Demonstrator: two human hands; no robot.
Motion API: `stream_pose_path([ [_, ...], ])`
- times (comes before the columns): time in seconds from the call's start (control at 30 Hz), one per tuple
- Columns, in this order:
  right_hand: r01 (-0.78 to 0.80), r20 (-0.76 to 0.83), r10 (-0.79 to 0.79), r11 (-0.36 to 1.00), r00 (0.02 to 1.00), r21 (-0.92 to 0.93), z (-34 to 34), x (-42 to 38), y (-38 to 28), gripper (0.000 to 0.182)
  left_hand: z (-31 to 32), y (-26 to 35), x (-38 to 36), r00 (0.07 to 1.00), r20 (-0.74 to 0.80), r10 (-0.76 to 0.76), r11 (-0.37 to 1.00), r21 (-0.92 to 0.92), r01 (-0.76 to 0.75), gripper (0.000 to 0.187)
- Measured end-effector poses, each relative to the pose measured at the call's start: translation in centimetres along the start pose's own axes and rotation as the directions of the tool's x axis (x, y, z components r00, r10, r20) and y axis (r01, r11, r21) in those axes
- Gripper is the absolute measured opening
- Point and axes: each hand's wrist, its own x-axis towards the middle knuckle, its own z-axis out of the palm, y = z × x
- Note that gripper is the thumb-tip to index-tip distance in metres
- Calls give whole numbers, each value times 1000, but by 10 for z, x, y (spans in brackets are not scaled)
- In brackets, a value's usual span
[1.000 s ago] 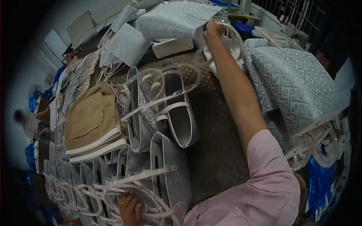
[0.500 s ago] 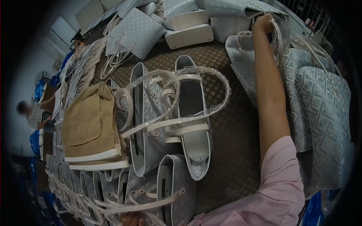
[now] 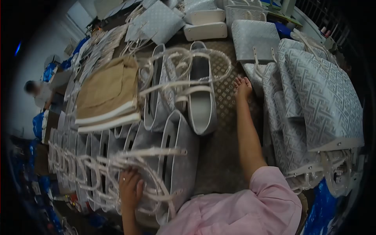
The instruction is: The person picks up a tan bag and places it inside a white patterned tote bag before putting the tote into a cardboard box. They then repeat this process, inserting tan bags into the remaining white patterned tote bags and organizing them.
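My right hand (image 3: 243, 87) is over the brown patterned tabletop (image 3: 225, 98), its fingers loosely apart and nothing in them. Just beyond it lies a silver-grey handbag (image 3: 255, 37) with its pale handles hanging toward me. My left hand (image 3: 131, 188) rests among the plastic-wrapped handles (image 3: 156, 190) of a row of grey bags (image 3: 180, 156), thumb apart from the fingers; some fingertips are partly covered by the straps. Between the hands, an open-topped grey bag (image 3: 201, 105) stands with its wrapped handles looped over it.
Tan fabric pieces (image 3: 107, 86) lie on bags at left. Large silver patterned bags (image 3: 321, 98) are stacked at right. More bags (image 3: 205, 29) stand at the far edge. A person (image 3: 41, 94) is at far left. Blue plastic (image 3: 323, 203) hangs at lower right.
My right hand has let go of the handbag at the far right and come back toward me. That bag now lies at the far side. The camera view has shifted.
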Motion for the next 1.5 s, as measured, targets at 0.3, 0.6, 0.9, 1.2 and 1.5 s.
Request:
stream_pose_path([
  [0.3,78,394,104,905,913,-418,-58,-216,-85,27,-32,13,-15,984,-136,118,987,-96,-132,23],
  [0.6,982,971,-152,64,185,-177,-20,-310,-111,40,-46,29,-43,902,-287,323,911,-164,-379,24],
  [0.9,929,928,-149,206,341,-309,-12,-341,-107,30,-76,-30,-111,895,-414,168,926,-245,-287,23],
  [1.2,966,965,-111,-82,236,-246,20,-302,-91,28,-131,-67,-122,956,-294,19,944,-310,-114,25],
  [1.5,837,863,92,-312,498,-450,3,-266,-165,24,-134,-38,-50,968,-74,241,936,-247,-252,20],
])
